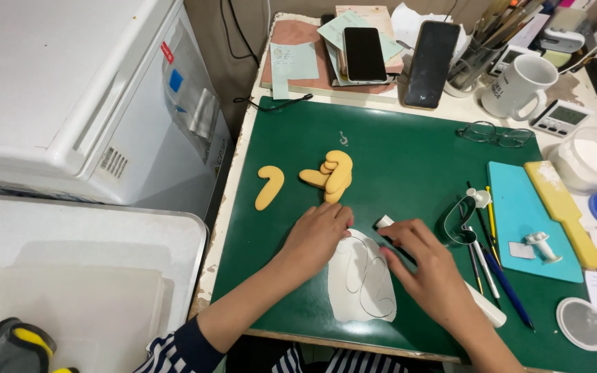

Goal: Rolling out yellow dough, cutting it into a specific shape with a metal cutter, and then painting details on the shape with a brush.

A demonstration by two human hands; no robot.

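A flat sheet of white rolled paste (pixel 361 280) lies on the green cutting mat (pixel 395 152), with curved cutter outlines pressed into it. My left hand (pixel 316 235) rests palm down on the sheet's upper left edge. My right hand (pixel 426 266) is on a white rolling pin (pixel 481 304) that lies diagonally along the sheet's right side. Several yellow curved cut-outs (pixel 332 176) are stacked above my left hand, and a single one (pixel 269 186) lies to their left.
A metal cutter (pixel 459 222), pens and modelling tools (pixel 495 266) lie right of my hand. Further right sit a blue mat (pixel 519 214), a yellow paddle (pixel 564 211), a small plunger cutter (pixel 542 245) and a powder bowl (pixel 592 160). Glasses (pixel 495 133), two phones, a mug (pixel 519 86) and a timer stand behind.
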